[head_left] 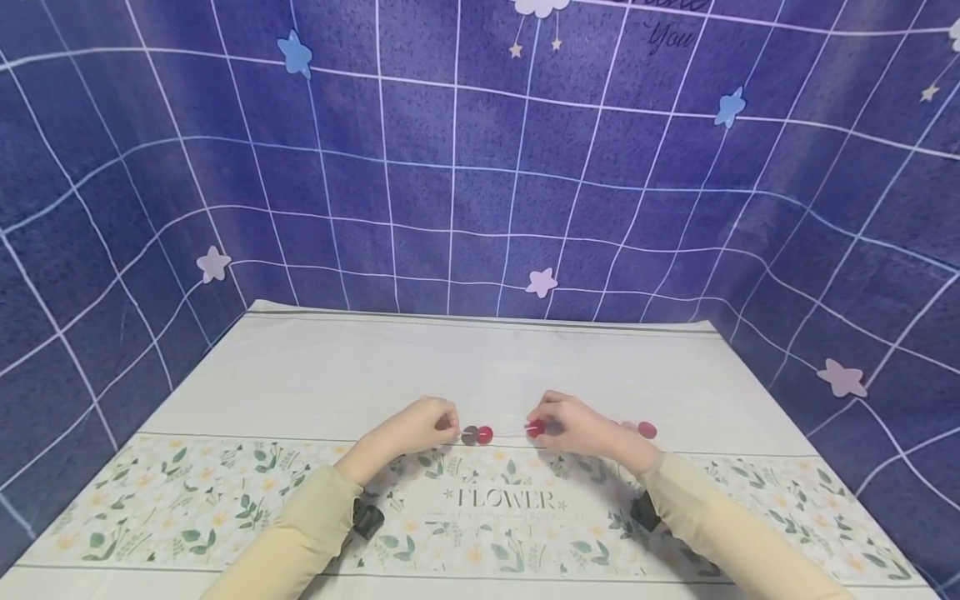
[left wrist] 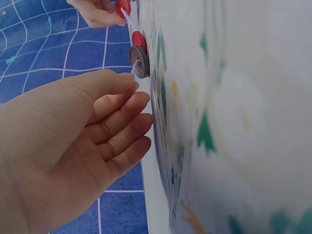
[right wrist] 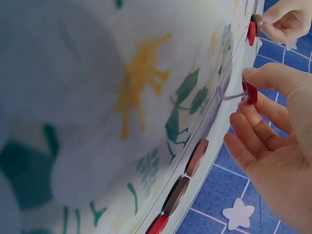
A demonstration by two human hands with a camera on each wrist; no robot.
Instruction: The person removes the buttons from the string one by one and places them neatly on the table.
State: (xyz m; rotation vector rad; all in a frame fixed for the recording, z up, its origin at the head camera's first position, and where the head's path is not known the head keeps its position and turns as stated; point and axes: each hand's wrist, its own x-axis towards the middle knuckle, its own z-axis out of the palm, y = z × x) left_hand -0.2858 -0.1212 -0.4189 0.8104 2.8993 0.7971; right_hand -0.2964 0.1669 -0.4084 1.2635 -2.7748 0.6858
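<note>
My left hand [head_left: 420,423] pinches a thin white string between thumb and forefinger, right beside a dark brown button [left wrist: 139,62]. That button stands on edge against a red button [head_left: 485,435], and the string enters its holes. Farther right, my right hand [head_left: 573,425] pinches another red button [right wrist: 250,90] by its rim between thumb and fingers. A pale string [right wrist: 231,96] comes out of this button's face and runs along the tabletop toward the pair at left. In the left wrist view the remaining fingers of my left hand [left wrist: 87,141] are loosely bent.
Beyond my right wrist lie several loose buttons in a row: a light brown button [right wrist: 197,157], a darker brown button [right wrist: 175,196] and a red button [head_left: 647,429]. The white tablecloth [head_left: 360,358] has a flowered band. A blue gridded curtain [head_left: 420,200] encloses the back and sides.
</note>
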